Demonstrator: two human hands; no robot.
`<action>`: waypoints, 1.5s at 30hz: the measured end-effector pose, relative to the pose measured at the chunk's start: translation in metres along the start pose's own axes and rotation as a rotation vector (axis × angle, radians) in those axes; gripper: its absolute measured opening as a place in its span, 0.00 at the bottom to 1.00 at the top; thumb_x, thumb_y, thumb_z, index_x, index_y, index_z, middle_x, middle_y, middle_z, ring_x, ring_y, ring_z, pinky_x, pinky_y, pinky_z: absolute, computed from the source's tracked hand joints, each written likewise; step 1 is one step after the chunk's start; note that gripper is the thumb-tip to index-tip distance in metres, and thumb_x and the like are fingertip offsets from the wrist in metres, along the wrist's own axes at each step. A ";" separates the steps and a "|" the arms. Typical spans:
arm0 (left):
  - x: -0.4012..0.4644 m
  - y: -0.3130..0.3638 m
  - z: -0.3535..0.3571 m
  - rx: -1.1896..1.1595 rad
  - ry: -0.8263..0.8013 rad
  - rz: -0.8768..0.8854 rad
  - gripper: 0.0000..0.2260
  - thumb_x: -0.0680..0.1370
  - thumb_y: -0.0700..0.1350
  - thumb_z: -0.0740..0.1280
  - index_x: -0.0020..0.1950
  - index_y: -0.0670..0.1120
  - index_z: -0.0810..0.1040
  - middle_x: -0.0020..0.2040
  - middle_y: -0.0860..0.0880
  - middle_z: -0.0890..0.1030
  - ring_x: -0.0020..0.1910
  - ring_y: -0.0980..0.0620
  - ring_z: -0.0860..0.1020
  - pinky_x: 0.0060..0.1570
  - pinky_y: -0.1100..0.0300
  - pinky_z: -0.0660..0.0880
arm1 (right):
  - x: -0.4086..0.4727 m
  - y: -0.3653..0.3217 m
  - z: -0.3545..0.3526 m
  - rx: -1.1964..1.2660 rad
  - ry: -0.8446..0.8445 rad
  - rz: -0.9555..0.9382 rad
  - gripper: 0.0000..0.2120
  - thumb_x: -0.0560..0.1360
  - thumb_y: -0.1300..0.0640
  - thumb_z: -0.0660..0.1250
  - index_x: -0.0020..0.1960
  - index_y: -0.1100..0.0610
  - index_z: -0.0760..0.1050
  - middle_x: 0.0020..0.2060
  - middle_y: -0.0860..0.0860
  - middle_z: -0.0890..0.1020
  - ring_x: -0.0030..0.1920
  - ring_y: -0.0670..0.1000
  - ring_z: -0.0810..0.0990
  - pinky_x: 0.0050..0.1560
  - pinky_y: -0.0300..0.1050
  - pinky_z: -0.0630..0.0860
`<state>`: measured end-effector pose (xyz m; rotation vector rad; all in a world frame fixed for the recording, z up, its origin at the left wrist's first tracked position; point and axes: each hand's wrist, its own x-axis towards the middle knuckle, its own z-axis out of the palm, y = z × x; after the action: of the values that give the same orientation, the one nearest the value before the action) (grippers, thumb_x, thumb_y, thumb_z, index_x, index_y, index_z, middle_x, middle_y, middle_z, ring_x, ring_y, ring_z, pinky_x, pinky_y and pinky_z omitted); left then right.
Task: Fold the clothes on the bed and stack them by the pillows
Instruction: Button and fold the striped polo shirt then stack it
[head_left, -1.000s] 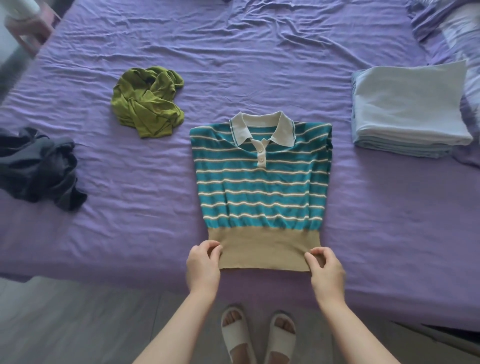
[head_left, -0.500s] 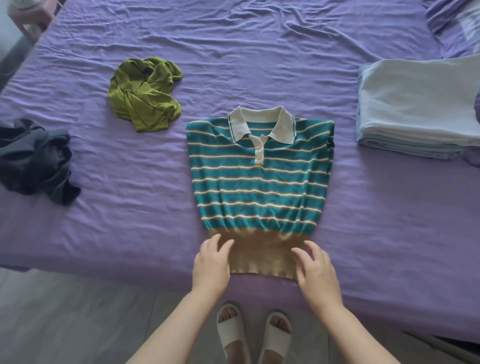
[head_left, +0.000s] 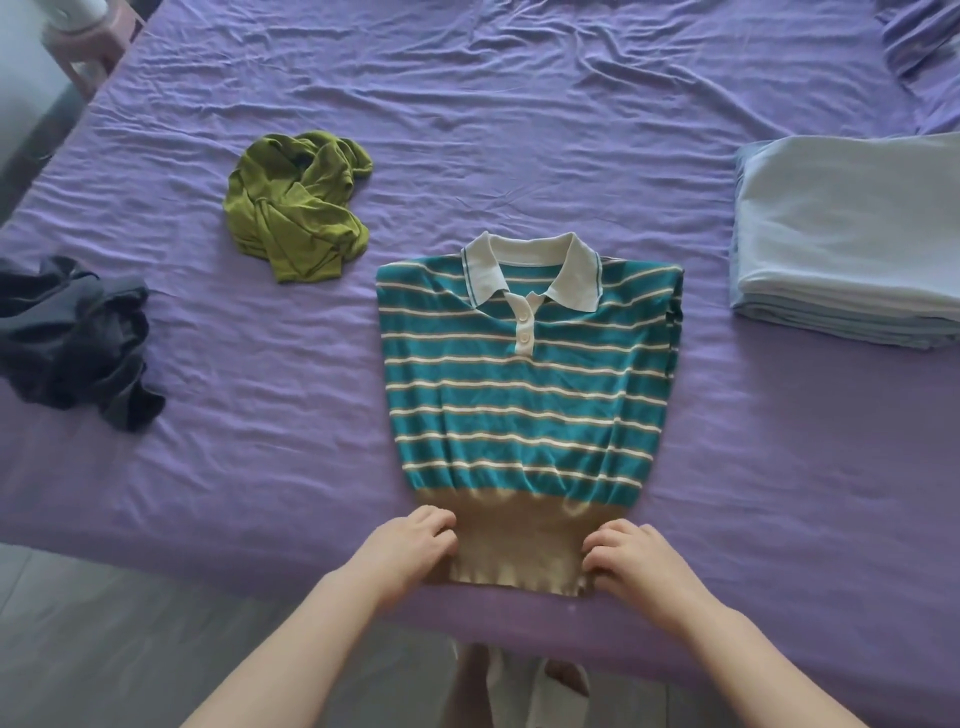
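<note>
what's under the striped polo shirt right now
The striped polo shirt lies flat on the purple bedsheet. The left hand and right hand grip its tan hem at the corners. Whatever lies beneath the shirt is covered.

Low in the frame, both bare forearms reach up and inward, the left hand and right hand knuckles-up with fingers curled, gripping fabric at centre bottom.

One head-worn view looks steeply down from the bed's near edge — pillows toward 1 o'clock.
</note>
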<state>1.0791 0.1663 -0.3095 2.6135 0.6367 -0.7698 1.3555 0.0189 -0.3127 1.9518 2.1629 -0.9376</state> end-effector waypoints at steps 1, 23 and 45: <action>0.004 -0.002 -0.006 -0.040 0.021 -0.019 0.13 0.76 0.38 0.62 0.59 0.48 0.73 0.68 0.51 0.68 0.66 0.52 0.66 0.56 0.56 0.71 | 0.005 -0.001 -0.004 0.088 0.062 0.050 0.09 0.77 0.49 0.62 0.55 0.44 0.77 0.57 0.37 0.77 0.61 0.42 0.71 0.54 0.38 0.63; 0.099 -0.081 -0.134 -0.964 0.577 -0.441 0.04 0.78 0.46 0.64 0.45 0.50 0.71 0.44 0.54 0.75 0.42 0.59 0.73 0.40 0.60 0.69 | 0.119 0.013 -0.122 0.711 0.750 0.736 0.03 0.76 0.58 0.66 0.47 0.51 0.73 0.39 0.46 0.79 0.40 0.50 0.77 0.39 0.43 0.69; 0.217 -0.106 -0.194 -0.310 0.841 -0.477 0.13 0.71 0.42 0.72 0.55 0.43 0.78 0.56 0.43 0.79 0.58 0.41 0.77 0.57 0.45 0.74 | 0.238 0.085 -0.192 0.124 0.740 0.366 0.19 0.73 0.59 0.70 0.63 0.60 0.73 0.61 0.57 0.76 0.63 0.59 0.73 0.63 0.59 0.71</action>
<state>1.2710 0.4096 -0.3006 2.4264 1.4940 0.3713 1.4541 0.3201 -0.2955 2.9696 1.9118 -0.3126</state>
